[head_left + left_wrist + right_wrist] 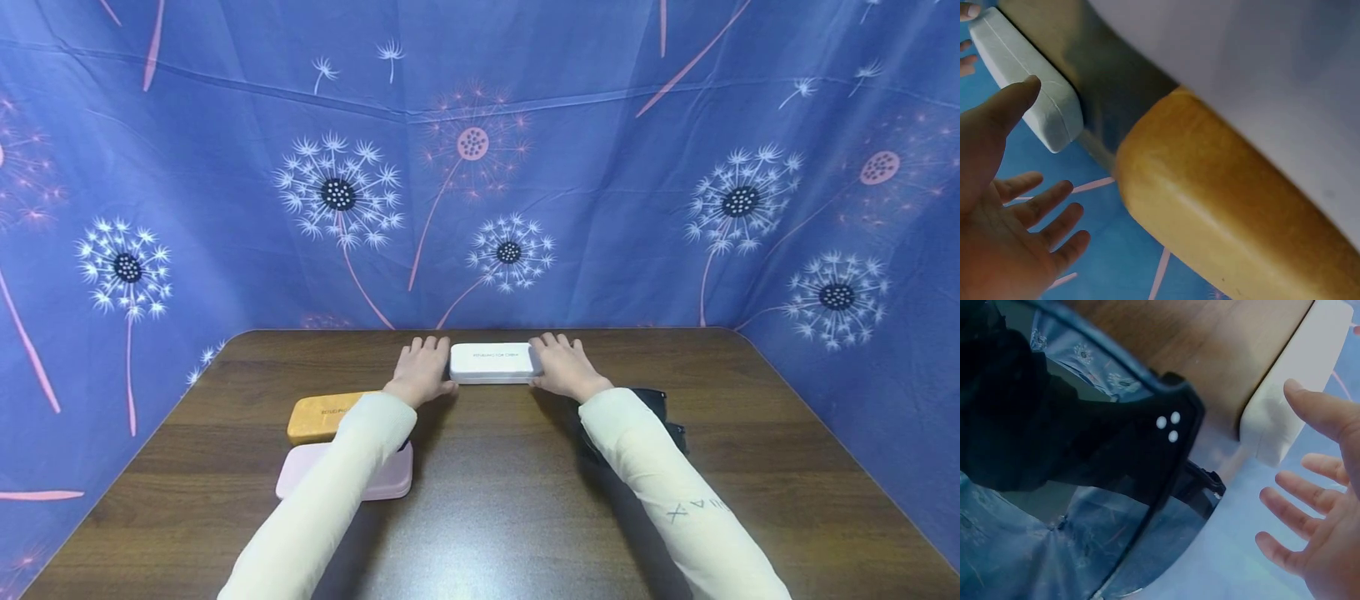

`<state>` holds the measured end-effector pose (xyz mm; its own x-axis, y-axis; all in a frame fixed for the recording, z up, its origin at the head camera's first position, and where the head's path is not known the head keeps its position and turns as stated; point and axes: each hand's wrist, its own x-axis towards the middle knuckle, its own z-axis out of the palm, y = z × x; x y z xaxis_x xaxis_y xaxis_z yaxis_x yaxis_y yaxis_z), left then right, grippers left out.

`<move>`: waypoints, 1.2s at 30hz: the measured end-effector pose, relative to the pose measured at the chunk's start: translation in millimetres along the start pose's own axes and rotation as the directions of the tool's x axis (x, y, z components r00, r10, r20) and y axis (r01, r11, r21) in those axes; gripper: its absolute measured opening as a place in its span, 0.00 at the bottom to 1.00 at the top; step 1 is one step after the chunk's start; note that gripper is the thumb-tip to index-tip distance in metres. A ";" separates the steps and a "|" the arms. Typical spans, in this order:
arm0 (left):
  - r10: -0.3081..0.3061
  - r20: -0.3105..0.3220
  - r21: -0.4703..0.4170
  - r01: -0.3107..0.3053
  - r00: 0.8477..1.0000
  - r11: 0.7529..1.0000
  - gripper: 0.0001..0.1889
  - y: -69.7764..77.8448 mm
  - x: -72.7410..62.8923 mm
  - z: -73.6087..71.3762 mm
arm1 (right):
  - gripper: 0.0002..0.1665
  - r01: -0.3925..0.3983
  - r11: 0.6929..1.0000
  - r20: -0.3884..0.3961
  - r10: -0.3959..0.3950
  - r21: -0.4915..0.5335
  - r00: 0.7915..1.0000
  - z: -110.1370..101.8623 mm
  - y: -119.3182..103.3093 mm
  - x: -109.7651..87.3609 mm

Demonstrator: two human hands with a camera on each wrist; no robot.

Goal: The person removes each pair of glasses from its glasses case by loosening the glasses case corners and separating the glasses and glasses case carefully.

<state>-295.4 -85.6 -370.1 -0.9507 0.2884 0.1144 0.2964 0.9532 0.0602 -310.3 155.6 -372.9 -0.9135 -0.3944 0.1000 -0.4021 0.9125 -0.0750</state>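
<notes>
A white glasses case (495, 363) with small print lies near the table's far edge, between the two hands. At its left end is my left hand (422, 368), with fingers spread and thumb beside the case; contact there is hard to tell. My right hand (564, 367) is at the other end, its fingertips overlapping the case's corner in the head view. Extended fingers and a thumb show beside the case in both wrist views. Under the right forearm are dark sunglasses (1119, 444), partly hidden by the sleeve.
Left of the left forearm lie an orange-yellow glasses case (318, 417) and a pink glasses case (390, 479), both partly covered by the sleeve. The brown wooden table (495, 500) ends at a blue curtain (600, 208) with dandelion prints.
</notes>
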 end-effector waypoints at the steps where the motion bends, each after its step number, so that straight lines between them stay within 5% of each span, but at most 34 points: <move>1: 0.010 -0.025 0.013 -0.010 1.000 1.000 0.39 -4.3 6.2 9.5 | 0.40 -0.002 1.000 0.005 0.002 0.004 1.000 0.8 0.7 0.9; 7: -0.024 0.028 0.033 0.023 0.999 0.999 0.42 -1.0 17.9 18.0 | 0.38 -0.016 1.000 0.037 0.015 0.026 0.999 4.6 3.3 6.2; 12: -0.064 0.107 0.047 0.059 0.992 0.997 0.42 9.5 19.1 10.8 | 0.38 -0.036 0.999 0.067 0.034 0.031 0.997 9.1 4.3 9.3; 36: -0.094 0.142 0.019 0.092 0.985 0.996 0.34 17.6 23.9 10.5 | 0.36 -0.057 0.998 0.072 0.057 0.005 0.996 16.4 1.5 15.2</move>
<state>-313.8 -61.0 -376.7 -0.9777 0.2072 -0.0341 0.2053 0.9773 0.0513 -325.8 149.1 -387.8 -0.9369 -0.3487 0.0234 -0.3494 0.9331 -0.0853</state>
